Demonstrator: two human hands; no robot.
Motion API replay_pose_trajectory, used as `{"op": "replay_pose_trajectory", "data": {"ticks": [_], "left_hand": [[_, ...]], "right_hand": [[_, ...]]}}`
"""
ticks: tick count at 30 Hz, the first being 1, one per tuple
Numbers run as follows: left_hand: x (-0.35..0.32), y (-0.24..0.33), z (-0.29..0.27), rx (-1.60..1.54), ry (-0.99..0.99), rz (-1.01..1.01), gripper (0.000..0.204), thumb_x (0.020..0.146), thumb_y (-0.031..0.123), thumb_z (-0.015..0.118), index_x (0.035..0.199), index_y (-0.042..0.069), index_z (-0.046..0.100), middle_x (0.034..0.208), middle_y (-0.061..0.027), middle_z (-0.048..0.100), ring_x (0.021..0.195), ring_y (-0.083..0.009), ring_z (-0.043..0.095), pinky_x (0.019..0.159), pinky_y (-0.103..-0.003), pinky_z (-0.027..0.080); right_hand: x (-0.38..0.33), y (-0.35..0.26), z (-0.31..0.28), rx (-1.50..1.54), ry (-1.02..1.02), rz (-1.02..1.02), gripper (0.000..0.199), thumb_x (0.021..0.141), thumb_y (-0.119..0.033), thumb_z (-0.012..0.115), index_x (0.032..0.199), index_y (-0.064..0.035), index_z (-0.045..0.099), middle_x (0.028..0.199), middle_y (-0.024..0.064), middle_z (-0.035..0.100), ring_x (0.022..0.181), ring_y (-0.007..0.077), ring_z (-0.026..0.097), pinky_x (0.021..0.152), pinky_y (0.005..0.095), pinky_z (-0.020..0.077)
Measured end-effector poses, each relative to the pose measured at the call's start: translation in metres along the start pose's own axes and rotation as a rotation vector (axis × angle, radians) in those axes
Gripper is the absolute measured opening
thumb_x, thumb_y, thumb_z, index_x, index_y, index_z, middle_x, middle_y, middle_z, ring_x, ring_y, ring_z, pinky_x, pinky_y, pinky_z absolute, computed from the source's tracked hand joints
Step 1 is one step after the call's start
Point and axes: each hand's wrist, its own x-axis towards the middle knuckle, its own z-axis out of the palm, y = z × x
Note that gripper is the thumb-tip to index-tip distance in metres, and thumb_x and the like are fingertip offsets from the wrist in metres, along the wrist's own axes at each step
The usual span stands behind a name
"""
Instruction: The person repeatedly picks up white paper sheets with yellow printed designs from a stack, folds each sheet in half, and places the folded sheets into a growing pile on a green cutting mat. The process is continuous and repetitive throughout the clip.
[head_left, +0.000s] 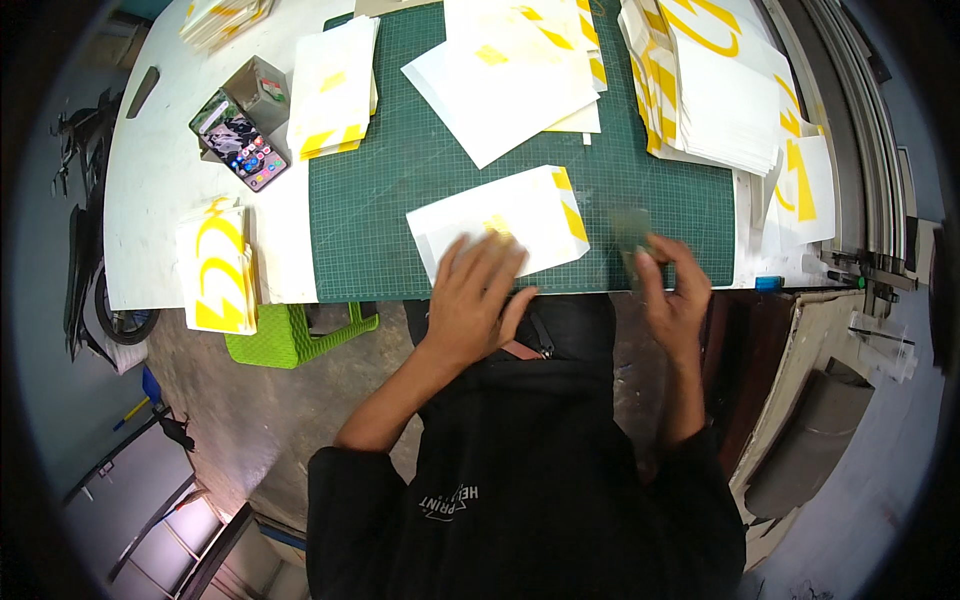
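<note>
A white paper envelope (500, 205) with yellow stripes at its right end lies slanted on the green cutting mat (370, 255). My left hand (475, 300) rests on its lower edge, fingers spread and slightly blurred, gripping nothing. To the right of the envelope, my right hand (675, 295) pinches a small, see-through rectangular card (630, 230) between thumb and fingers, just above the mat. Motion smears the card, so its exact kind cannot be made out. Loose white sheets (500, 95) with yellow marks overlap farther back on the mat.
Piles of white and yellow envelopes stand at the back right (720, 110), back left (335, 85) and left front edge (215, 265). A lit phone (238, 140) leans on a grey box (262, 90). Metal rails (870, 140) border the right side; a green stool (270, 335) sits below.
</note>
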Motion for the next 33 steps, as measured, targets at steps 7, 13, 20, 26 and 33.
{"op": "replay_pose_trajectory", "data": {"ticks": [7,13,20,26,33], "left_hand": [[-0.001,-0.028,-0.018,0.285,-0.098,-0.255,0.062,0.104,0.016,0.056,0.16,-0.002,0.035,0.17,-0.0232,0.03,0.159,-0.042,0.023,0.127,-0.064,0.012],[-0.001,-0.034,-0.023,0.368,-0.179,-0.272,0.063,0.107,0.025,0.052,0.16,-0.004,0.034,0.17,-0.0234,0.028,0.16,-0.0411,0.022,0.127,-0.065,0.011],[-0.003,-0.036,-0.024,0.398,-0.178,-0.266,0.064,0.106,0.026,0.052,0.159,-0.005,0.035,0.17,-0.0234,0.029,0.159,-0.0402,0.023,0.127,-0.063,0.011],[0.002,-0.036,-0.024,0.398,-0.189,-0.239,0.063,0.107,0.028,0.051,0.159,-0.005,0.035,0.17,-0.0228,0.029,0.159,-0.0403,0.024,0.127,-0.063,0.011],[0.002,-0.032,-0.028,0.346,-0.201,-0.184,0.068,0.106,0.039,0.053,0.161,0.001,0.036,0.17,-0.0219,0.03,0.159,-0.0422,0.023,0.126,-0.067,0.009]], "right_hand": [[-0.003,-0.049,0.08,-0.076,-0.076,-0.136,0.027,0.092,-0.008,0.072,0.118,0.001,0.069,0.09,0.0124,0.069,0.083,0.03,0.063,0.079,0.0441,0.046],[-0.017,-0.036,0.107,-0.202,-0.081,-0.17,0.026,0.094,-0.011,0.07,0.118,-0.0001,0.068,0.094,0.0112,0.068,0.087,0.0285,0.062,0.084,0.0451,0.0439],[0.022,-0.009,0.043,-0.254,0.033,-0.106,0.024,0.094,-0.012,0.07,0.116,-0.0031,0.071,0.087,0.0086,0.062,0.083,0.0264,0.057,0.082,0.0454,0.038],[0.043,-0.048,0.139,-0.2,-0.139,-0.215,0.022,0.093,-0.013,0.072,0.112,-0.0023,0.074,0.084,0.0096,0.068,0.084,0.0282,0.06,0.085,0.0433,0.0402],[0.063,0.038,0.041,-0.283,-0.054,0.217,0.033,0.096,-0.021,0.073,0.121,-0.0002,0.072,0.091,0.0103,0.068,0.094,0.0282,0.063,0.091,0.0466,0.0417]]}}
